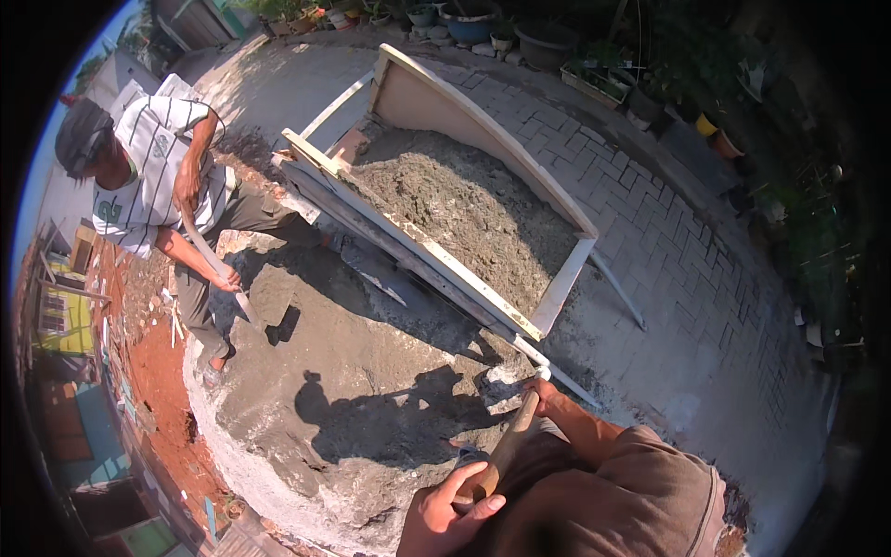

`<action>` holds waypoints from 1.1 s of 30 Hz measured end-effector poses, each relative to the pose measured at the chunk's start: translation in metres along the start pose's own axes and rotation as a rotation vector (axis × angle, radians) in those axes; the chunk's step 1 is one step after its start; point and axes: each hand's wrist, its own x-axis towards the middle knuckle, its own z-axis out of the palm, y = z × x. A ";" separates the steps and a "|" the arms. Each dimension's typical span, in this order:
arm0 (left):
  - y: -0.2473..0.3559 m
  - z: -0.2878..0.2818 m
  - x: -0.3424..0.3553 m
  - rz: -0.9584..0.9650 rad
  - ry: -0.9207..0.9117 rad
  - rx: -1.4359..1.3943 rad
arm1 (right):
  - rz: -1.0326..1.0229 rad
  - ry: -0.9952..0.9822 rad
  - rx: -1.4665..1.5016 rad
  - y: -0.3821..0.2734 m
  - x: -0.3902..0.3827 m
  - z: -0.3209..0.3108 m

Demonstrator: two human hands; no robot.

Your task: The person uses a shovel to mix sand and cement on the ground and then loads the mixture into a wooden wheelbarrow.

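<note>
My left hand [447,512], low in the picture, curls around the near end of a thick wooden tool handle [510,447], its thumb stretched along it. Farther up, my right hand [548,397] is closed around the same handle, close to the white pipe end [543,371] of a cart. I cannot make out the tool's head. Beyond my hands stands a wooden-sided cart [436,255] heaped with wet grey concrete [455,200]. Wet mix [357,357] spreads over the ground before me, with my shadow across it.
At left a co-worker [158,176] in a striped shirt bends over the mix, both hands on a shovel [209,249]. Red soil [158,371] borders the mix. Grey paving [668,260] lies right of the cart, edged by potted plants [548,42].
</note>
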 end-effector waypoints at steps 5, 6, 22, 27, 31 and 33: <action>0.014 0.005 0.058 0.331 0.033 -0.092 | -0.169 0.107 0.156 -0.068 -0.065 -0.032; 0.022 0.008 0.079 0.368 0.014 -0.205 | -0.402 0.085 0.214 -0.095 -0.060 -0.071; -0.162 -0.135 0.129 0.018 1.330 -0.946 | -0.713 -0.110 -0.103 -0.135 -0.209 0.309; -0.304 -0.084 0.126 -0.284 1.224 -1.025 | -0.864 -0.176 -0.259 -0.098 -0.206 0.316; -0.337 0.001 0.136 -0.471 1.015 -0.956 | -0.922 -0.140 -0.394 -0.121 -0.194 0.253; -0.333 0.052 0.137 -0.583 0.955 -0.904 | -0.835 -0.088 -0.385 -0.138 -0.194 0.207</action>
